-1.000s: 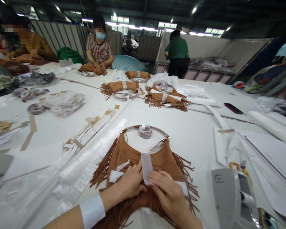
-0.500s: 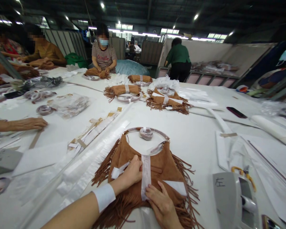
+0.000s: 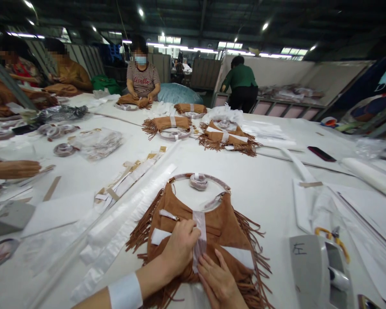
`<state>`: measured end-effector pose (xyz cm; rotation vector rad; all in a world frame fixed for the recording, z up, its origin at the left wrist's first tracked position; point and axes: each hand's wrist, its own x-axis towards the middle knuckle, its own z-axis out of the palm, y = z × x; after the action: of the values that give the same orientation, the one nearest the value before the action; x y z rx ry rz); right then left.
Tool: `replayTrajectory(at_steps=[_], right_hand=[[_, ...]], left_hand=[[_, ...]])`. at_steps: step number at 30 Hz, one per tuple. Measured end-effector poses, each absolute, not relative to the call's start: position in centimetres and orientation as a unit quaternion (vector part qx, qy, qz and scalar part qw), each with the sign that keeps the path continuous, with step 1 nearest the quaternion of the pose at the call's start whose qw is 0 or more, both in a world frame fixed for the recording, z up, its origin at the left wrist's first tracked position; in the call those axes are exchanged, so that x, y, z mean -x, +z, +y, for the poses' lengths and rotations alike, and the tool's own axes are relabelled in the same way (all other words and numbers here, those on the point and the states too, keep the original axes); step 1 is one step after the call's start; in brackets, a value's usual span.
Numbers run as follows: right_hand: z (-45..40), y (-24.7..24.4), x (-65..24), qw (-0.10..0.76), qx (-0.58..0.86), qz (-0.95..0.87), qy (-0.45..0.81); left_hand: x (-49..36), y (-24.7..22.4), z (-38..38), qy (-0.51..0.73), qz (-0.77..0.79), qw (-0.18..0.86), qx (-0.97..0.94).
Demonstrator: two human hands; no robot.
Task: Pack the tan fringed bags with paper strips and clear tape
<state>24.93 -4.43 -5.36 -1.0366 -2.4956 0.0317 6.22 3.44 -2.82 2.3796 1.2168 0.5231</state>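
1. Lying on the near middle of the table (image 3: 260,184), the brown bag (image 3: 233,221) has fringe at both sides and its handle (image 3: 180,176) toward the far side.
2. The left hand (image 3: 180,246), fingers curled, touches the pale strip (image 3: 199,219) down the bag's middle; whether it pinches anything cannot be told.
3. The right hand (image 3: 217,274) lies open, fingertips on the strip's near part.
4. A wrapped coil (image 3: 198,182) sits inside the handle's loop.
5. A grey dispenser (image 3: 309,266) stands near right.
6. Farther off, a person in stripes (image 3: 143,79) handles a brown bundle (image 3: 131,101).
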Motion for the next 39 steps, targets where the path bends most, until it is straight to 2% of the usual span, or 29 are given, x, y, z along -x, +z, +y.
replayTrajectory(at_steps=[5,9,11,17,20,24,30,39], right_hand=[[-4.8,-4.5,-24.6,0.202,0.395,-0.893,0.076],[-1.4,-3.7,-23.5,0.327,0.545,-0.766,0.097],[1.3,-3.8,-22.7,0.344,0.592,-0.726,0.063],[5.8,-5.7,-21.9,0.112,0.518,-0.847,0.044],[5.9,-6.4,-22.1,0.084,0.524,-0.845,0.067],[7.4,-6.6,-22.1,0.117,0.537,-0.828,0.109],[11.0,-7.1,-23.3,0.265,0.580,-0.738,0.221],[12.6,-7.8,-23.0,0.266,0.577,-0.743,0.210]], left_hand=[[-4.8,-5.3,-0.4,0.148,0.292,0.136,-0.935],[-3.9,-6.8,-0.6,0.138,0.285,0.142,-0.938],[-3.8,-6.4,-0.3,0.133,0.283,0.150,-0.938],[-3.3,-5.8,0.4,0.096,0.241,0.156,-0.953],[-2.8,-7.1,0.4,0.111,0.236,0.153,-0.953],[-2.6,-8.6,0.5,0.126,0.241,0.174,-0.946],[-2.7,-8.3,0.3,0.134,0.250,0.159,-0.946],[-2.5,-8.5,0.3,0.145,0.239,0.123,-0.952]])
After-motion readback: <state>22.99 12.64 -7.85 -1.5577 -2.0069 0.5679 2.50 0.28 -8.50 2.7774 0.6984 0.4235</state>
